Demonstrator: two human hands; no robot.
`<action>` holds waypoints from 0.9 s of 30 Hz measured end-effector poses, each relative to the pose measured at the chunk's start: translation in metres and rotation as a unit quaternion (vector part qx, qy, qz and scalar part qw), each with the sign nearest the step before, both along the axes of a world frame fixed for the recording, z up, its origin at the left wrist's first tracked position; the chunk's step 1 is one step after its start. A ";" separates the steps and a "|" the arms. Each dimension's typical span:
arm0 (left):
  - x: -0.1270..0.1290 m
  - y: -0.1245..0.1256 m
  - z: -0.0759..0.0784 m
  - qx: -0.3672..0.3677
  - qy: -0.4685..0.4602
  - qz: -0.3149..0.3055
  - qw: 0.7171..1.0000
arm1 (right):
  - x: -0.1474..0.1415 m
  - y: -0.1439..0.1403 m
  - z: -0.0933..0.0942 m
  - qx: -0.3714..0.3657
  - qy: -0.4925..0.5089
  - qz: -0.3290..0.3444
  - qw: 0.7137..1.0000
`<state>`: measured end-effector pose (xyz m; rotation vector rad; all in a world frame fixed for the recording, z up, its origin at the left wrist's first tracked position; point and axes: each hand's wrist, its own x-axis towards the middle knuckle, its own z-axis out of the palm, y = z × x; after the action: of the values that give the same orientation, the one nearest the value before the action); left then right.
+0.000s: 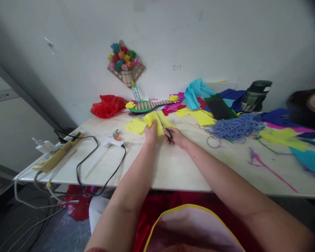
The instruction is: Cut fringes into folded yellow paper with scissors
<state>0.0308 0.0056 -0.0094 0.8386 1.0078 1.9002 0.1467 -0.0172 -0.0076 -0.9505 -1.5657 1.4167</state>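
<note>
While left hand (150,133) pinches yellow paper (154,122) at near edge, right hand (176,137) grips scissors (165,128), fingers clenched through handles. Blades point away from right grip, into paper just beside left fingers. Paper lies on table (173,168). Glue gun (112,140) well left of left grip. Blue string pile (235,127) well right of scissors.

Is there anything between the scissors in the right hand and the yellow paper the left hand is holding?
Nothing visible. The right hand holds the scissors, whose blades already lie on the yellow paper pinched by the left hand. No other thing lies between them on the table.
</note>
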 end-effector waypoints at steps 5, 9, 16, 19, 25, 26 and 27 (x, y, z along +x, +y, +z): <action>-0.001 0.003 -0.003 -0.001 -0.001 -0.001 1.000 | 0.000 0.002 -0.002 0.003 0.003 0.000 1.000; -0.001 0.004 -0.001 -0.016 -0.004 0.016 1.000 | -0.002 0.003 -0.004 0.009 0.005 -0.001 1.000; -0.002 0.002 0.000 -0.024 -0.040 -0.011 0.999 | -0.003 0.000 0.000 0.005 -0.007 -0.012 1.000; -0.003 0.001 0.000 -0.024 -0.056 -0.023 0.998 | -0.001 -0.001 0.000 0.007 0.002 0.003 1.000; -0.003 -0.002 0.002 -0.034 -0.056 -0.034 0.997 | 0.002 0.002 -0.002 0.007 0.018 0.019 1.000; -0.003 -0.002 0.002 -0.035 -0.054 -0.038 0.997 | 0.003 0.002 -0.002 0.007 0.017 0.021 1.000; -0.003 -0.003 0.003 -0.035 -0.053 -0.043 0.997 | 0.003 0.003 -0.002 0.008 0.017 0.023 1.000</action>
<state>0.0277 0.0029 -0.0064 0.7210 0.9523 1.8065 0.1497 -0.0142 -0.0097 -0.8814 -1.5799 1.4438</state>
